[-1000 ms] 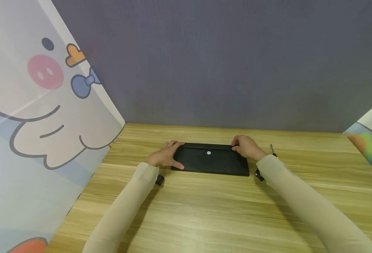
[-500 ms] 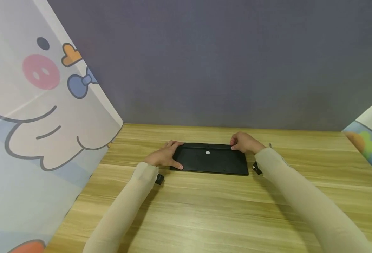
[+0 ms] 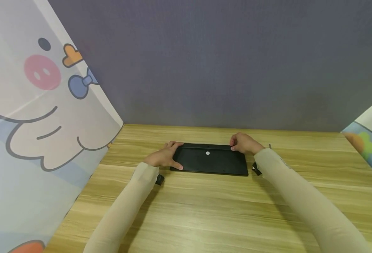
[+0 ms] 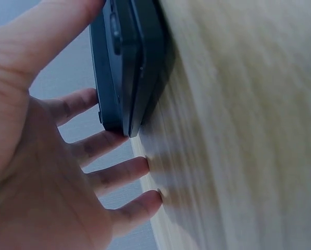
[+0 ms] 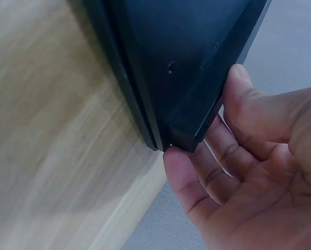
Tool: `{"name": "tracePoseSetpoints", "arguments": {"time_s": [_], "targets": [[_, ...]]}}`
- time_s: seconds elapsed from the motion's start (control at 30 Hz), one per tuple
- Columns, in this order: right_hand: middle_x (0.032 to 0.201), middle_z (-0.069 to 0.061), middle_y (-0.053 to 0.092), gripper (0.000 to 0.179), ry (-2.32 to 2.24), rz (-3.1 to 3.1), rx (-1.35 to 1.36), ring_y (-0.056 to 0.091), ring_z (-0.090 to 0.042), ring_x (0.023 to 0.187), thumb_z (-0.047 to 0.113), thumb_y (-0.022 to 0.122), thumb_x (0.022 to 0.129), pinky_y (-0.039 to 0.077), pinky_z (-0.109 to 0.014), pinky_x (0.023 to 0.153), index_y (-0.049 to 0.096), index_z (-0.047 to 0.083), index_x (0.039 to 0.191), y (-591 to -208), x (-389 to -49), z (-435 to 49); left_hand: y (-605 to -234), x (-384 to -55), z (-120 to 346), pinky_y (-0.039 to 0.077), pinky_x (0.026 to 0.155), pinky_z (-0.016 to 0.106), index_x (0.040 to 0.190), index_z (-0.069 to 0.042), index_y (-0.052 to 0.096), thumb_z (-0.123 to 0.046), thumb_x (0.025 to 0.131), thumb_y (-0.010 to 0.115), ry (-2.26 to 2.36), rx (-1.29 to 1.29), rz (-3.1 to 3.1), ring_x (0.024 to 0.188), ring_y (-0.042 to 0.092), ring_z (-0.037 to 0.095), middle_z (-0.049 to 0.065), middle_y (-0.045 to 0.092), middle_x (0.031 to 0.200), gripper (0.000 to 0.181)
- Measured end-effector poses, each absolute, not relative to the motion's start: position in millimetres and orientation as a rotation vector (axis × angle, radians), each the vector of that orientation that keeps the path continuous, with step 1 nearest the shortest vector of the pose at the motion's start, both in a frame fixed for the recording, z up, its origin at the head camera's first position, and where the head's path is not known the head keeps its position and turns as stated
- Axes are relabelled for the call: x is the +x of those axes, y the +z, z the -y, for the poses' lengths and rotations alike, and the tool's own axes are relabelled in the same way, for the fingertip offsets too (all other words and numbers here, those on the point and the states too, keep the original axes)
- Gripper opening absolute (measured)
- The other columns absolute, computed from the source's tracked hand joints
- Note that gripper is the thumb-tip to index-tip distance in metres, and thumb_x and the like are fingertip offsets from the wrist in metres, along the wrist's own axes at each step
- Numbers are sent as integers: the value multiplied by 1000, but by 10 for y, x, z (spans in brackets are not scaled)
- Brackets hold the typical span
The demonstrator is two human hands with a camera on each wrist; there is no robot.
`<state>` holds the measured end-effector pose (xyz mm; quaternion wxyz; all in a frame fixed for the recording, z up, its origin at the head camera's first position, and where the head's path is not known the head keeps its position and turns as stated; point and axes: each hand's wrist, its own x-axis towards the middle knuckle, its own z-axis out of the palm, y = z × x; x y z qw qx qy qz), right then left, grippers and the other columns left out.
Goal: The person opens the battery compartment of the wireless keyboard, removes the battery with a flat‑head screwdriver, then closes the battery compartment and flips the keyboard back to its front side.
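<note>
A black keyboard (image 3: 217, 162) lies underside up on the table, with a white round sticker and a raised ridge along its far edge. My left hand (image 3: 164, 156) spans its left end, thumb on the near edge and forefinger at the far one. In the left wrist view the ring and little fingers (image 4: 137, 205) reach down to the wood. At the far right part of the ridge, my right hand (image 3: 246, 144) pinches the keyboard between thumb and fingers. A thin seam (image 5: 145, 112) runs along the keyboard's side in the right wrist view.
Past the right sleeve (image 3: 271, 161) shows the tip of a thin metal shaft (image 3: 269, 146); the sleeve hides the remainder. The wooden table (image 3: 186, 207) ends at a grey wall (image 3: 217, 70) behind. A cartoon-printed panel (image 3: 62, 123) stands on the left.
The right wrist and sleeve have shifted slightly forward and left, covering most of the dark-handled tool beside it. Both hands keep their places on the keyboard. The head view has moved a little.
</note>
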<state>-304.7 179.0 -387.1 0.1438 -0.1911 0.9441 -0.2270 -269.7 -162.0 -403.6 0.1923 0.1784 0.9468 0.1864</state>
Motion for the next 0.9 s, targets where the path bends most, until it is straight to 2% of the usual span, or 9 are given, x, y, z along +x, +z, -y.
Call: {"name": "tracePoseSetpoints", "arguments": {"time_s": [0.3, 0.47, 0.9], "targets": [[83, -9, 59, 11, -696, -2696, -587, 54, -24, 74, 8, 69, 87, 44, -37, 68, 60, 5, 84, -3835, -3053, -1821, -4045, -2702, 1621, 33, 98, 55, 152, -31, 15, -48, 71, 79, 514, 509, -2661, 140, 12, 30, 3, 13, 154, 104], [85, -10, 61, 7, -711, -2690, -547, 55, -25, 78, 5, 69, 86, 45, -39, 73, 63, 2, 86, -3843, -3073, -1802, -4037, -2697, 1623, 33, 99, 55, 152, -32, 15, -47, 71, 79, 513, 497, -2658, 140, 11, 30, 3, 13, 154, 104], [86, -9, 60, 7, -666, -2696, -524, 54, -24, 78, 4, 69, 86, 45, -39, 72, 63, 1, 88, -3879, -3113, -1799, -4030, -2702, 1622, 33, 99, 54, 152, -29, 15, -45, 73, 79, 524, 509, -2644, 140, 12, 31, 4, 12, 154, 103]]}}
